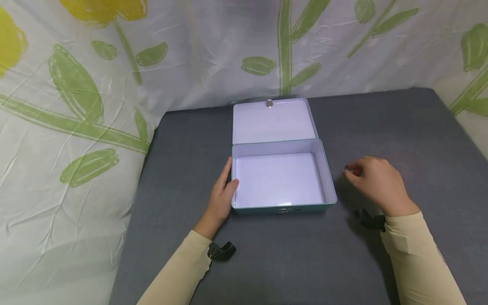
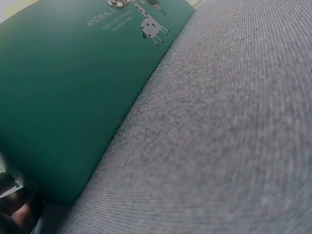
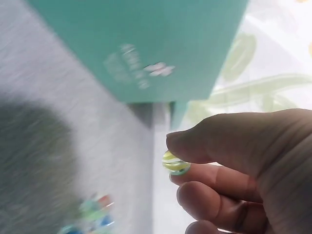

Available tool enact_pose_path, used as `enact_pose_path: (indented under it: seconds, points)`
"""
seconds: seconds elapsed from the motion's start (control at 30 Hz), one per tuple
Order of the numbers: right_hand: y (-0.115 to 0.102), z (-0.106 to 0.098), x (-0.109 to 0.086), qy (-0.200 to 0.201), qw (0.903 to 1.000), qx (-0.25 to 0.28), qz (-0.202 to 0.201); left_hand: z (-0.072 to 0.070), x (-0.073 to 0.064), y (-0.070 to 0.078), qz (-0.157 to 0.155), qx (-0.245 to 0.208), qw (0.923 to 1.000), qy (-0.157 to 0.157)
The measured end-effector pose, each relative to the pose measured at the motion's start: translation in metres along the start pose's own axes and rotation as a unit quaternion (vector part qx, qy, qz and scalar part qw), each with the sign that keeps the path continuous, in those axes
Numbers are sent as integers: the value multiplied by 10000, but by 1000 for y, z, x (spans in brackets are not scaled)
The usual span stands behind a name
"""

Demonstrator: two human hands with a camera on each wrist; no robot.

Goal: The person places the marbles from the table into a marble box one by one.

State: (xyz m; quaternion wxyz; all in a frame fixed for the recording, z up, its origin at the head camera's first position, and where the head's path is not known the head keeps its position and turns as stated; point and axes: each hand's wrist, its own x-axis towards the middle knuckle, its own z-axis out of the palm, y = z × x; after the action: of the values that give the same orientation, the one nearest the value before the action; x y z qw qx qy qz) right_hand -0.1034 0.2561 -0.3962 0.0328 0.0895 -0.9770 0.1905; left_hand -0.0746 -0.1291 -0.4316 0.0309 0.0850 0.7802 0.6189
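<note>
A green tin box (image 1: 282, 178) lies open on the grey cloth, its white-lined lid (image 1: 272, 120) folded back and its white floor showing. My left hand (image 1: 218, 202) holds the box's left wall, thumb over the rim and fingers along the outside; the left wrist view catches only dark fingers (image 2: 22, 209) at the box corner. Right of the box, my right hand (image 1: 379, 182) is raised over the cloth. Between thumb and fingers it pinches a clear glass marble (image 3: 175, 163) with yellow and green swirls. Several colourful marbles (image 3: 97, 214) lie blurred below that hand.
The grey cloth-covered table (image 1: 183, 161) runs around the box. A white curtain (image 1: 213, 55) printed with green leaves and yellow flowers hangs behind and to the left. A metal clasp (image 1: 269, 103) sticks out from the lid's far edge.
</note>
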Motion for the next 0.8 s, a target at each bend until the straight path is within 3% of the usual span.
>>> enact_pose_path:
  seconds: [0.37,0.67,0.8]
  points:
    - [-40,-19,20,326,9993,162,-94,-3,-1,-3,104,62,9999,52]
    - [-65,-30,36,612,9971,121,-445,-5,-1,-4,21,16,10000,38]
    - [-76,-31,42,702,9959,158,-552,-3,3,-14,-101,-11,9999,-10]
